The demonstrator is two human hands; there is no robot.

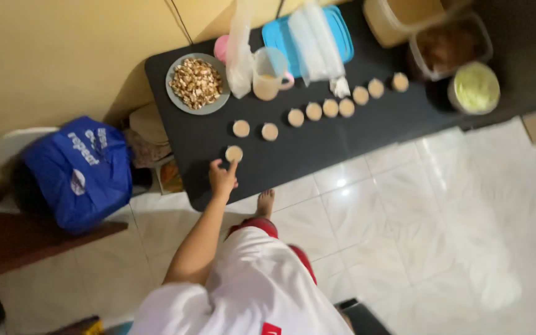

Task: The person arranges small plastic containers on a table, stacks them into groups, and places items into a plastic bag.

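- One hand in view, the left hand, arm reaching from the white-shirted body at the bottom edge up to the black table.
- Left hand fingers are spread part-open around the nearest small cup, fingertips at its rim; firm hold or just touching, can't tell.
- That cup sits near the table's front edge, toward its left end, apart from the others.
- Right hand not visible, state unknown.
- Small round cups with tan filling: ten counted. One at the hand, two just behind it, then a slanted row of seven running toward the table's right end.
- One grey plate of chopped nuts near the back left corner.
- One clear measuring jug with beige liquid, beside the plate.
- One blue lid or tray at the back edge, with clear plastic bags lying over it, count unclear.
- One pink thing behind the bag, mostly hidden.
- Right end: one clear tub of something brown, one round bowl of pale green stuff, one beige container cut off by the top edge.
- One blue bag on a stool left of the table; items under the table blurred.
- One bare foot on white tiles by the front edge.
- Whole frame soft, small details unreadable.
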